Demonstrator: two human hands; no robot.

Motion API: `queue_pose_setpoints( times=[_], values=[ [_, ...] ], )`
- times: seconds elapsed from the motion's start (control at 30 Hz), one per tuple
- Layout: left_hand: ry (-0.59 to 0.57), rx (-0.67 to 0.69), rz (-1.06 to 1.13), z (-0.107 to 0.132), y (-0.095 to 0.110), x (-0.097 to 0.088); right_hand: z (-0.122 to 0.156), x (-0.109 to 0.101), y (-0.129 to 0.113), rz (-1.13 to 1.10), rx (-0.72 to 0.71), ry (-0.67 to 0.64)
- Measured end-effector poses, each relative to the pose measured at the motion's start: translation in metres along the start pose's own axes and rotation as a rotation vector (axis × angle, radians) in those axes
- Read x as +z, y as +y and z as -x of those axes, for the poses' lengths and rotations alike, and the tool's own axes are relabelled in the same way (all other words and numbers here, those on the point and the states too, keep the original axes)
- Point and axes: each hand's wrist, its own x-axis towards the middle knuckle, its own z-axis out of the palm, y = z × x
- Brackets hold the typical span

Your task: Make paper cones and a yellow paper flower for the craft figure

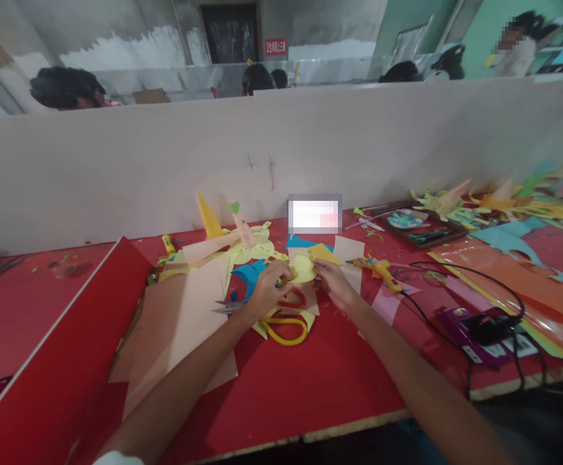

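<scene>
Above the middle of the red table [281,387], a small rounded piece of yellow paper [303,268] is held between my two hands. My left hand [270,287] pinches its left side, fingers curled. On the right edge, my right hand [332,282] closes its fingertips on the same piece. Just below them lie scissors [286,330] with yellow and red handles, blades pointing left and partly hidden by my left wrist. Blue paper [248,278] sits left of my left hand. Sheets of peach paper [179,323] spread farther left.
A yellow glue gun [381,271] lies right of my right hand, near a black cable and a purple box [479,336]. Paper cones [208,216] stand at the back by a white partition [165,168]. A red divider [68,368] rises at left; a dark tray [421,229] holds tools.
</scene>
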Motion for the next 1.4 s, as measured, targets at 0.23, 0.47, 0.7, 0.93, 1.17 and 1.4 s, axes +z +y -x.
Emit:
queue_pose_setpoints(
  times=[0.23, 0.47, 0.7, 0.93, 1.17, 1.4],
  values=[
    [-0.025, -0.185, 0.166, -0.006, 0.003, -0.001, -0.001, -0.002, 0.002, 0.107, -0.089, 0.035],
    [0.043, -0.411, 0.375, -0.007, -0.013, 0.003, -0.005, -0.008, 0.003, 0.257, -0.295, 0.101],
    [0.218, -0.633, 0.475, -0.008, -0.030, 0.002, -0.003, -0.008, 0.004, 0.221, -0.254, 0.062],
    [0.283, -0.552, 0.407, -0.009, -0.029, 0.001, -0.012, -0.015, 0.009, 0.398, -0.494, 0.179],
    [0.247, -0.482, 0.467, -0.007, -0.018, 0.001, -0.010, -0.012, 0.009, 0.467, -0.448, 0.080],
    [0.383, -0.526, 0.444, -0.008, -0.015, -0.002, -0.002, -0.001, 0.005, 0.292, -0.278, 0.030]
  ],
)
